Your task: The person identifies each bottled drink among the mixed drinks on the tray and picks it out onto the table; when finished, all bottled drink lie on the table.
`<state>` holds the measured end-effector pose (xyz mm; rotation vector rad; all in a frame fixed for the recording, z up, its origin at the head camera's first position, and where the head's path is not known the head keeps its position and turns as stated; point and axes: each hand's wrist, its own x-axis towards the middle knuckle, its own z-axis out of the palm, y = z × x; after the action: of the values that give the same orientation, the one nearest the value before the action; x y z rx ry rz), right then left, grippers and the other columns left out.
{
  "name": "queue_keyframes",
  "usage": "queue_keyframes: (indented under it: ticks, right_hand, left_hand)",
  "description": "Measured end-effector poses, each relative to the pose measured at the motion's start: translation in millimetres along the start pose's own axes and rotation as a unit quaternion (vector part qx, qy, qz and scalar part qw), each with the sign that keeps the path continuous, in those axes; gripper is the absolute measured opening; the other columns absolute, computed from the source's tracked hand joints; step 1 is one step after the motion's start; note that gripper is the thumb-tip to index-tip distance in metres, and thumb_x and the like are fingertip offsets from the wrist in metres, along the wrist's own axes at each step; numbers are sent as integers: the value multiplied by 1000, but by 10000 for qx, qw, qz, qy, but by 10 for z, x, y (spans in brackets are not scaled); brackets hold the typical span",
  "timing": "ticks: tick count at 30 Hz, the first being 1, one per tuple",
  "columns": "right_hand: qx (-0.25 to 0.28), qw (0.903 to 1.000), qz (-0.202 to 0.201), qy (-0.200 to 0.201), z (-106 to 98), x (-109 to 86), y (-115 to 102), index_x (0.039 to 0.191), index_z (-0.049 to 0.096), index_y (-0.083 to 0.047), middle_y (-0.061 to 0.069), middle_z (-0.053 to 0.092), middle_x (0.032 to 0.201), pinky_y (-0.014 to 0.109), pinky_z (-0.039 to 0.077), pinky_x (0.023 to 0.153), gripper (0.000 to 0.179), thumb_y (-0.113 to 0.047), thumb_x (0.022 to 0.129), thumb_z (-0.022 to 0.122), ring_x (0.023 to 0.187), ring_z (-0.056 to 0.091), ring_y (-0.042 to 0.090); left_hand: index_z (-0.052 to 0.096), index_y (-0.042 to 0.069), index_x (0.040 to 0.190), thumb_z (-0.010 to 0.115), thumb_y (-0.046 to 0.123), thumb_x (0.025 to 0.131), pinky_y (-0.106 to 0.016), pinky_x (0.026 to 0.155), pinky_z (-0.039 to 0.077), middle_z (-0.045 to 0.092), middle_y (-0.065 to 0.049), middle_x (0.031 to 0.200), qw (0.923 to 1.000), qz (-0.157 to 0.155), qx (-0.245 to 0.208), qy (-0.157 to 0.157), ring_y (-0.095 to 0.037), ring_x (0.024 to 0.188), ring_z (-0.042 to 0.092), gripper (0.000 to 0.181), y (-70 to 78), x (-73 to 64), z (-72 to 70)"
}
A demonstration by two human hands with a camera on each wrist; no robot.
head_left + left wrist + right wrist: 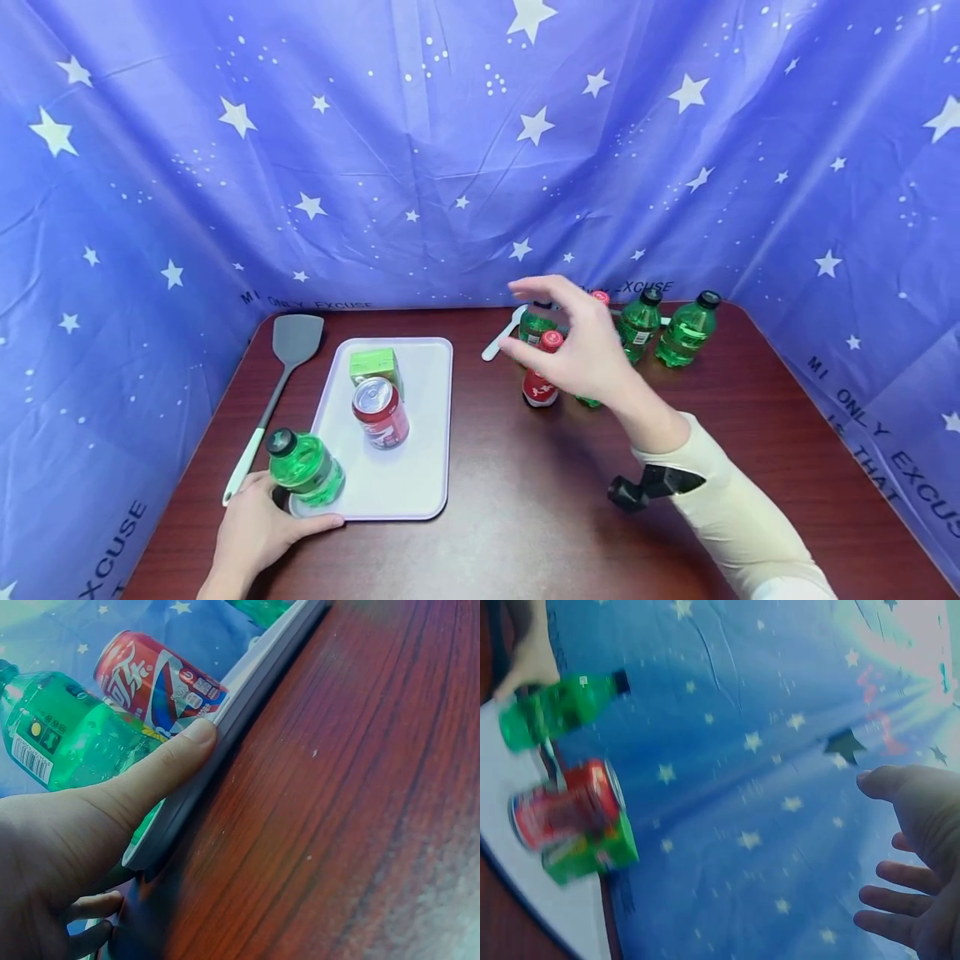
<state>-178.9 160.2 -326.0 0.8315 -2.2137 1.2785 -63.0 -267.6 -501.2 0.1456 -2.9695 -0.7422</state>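
Note:
My left hand grips the near left corner of a white tray, its thumb laid along the rim. Just inside that corner stands a green soda bottle with a black cap, close to my fingers. A red cola can and a green drink box stand behind it on the tray. My right hand is raised over the right side, thumb and fingers spread wide with nothing between them. Below and behind it, a red-labelled cola bottle is partly covered by the hand.
Green bottles stand at the back right, some partly hidden by my right hand. A white spoon lies beside them. Left of the tray lies a grey spatula with a pale handle. A starry blue curtain encloses the table.

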Motion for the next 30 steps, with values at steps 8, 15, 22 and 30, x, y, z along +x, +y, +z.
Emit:
queue_keyframes:
  ticks: [8,15,22,30]
  right_hand:
    - [872,9945,-179,-555,556,33,-171,136,67,-7,5,72,134,32,59,105,62,-15,81,94,122,71,18]
    - [985,9898,-322,-976,916,27,-265,138,66,-11,3,71,137,31,57,109,63,-20,82,93,127,69,18]
    - [1221,9837,-273,-1293,1246,58,-388,139,66,-12,0,71,137,28,58,106,62,-22,84,92,123,70,9]
    - [1152,9788,-716,-1534,1602,56,-500,146,60,-11,4,68,141,18,53,107,71,-24,84,92,128,67,7]
  left_hand:
    - [75,1,118,99,71,48,-67,95,54,79,-18,107,9999,136,-26,48,-43,117,64,102,-25,0,33]
    - [75,1,117,99,72,47,-67,95,54,79,-18,106,9999,125,5,69,-42,116,64,103,-14,-6,24]
    - [76,1,114,100,69,47,-67,92,54,79,-17,102,9994,249,-24,221,-43,112,65,99,-23,3,7]
    - [77,4,110,101,68,45,-67,88,55,79,-15,100,9985,371,-95,389,-43,110,66,94,-35,-12,19]
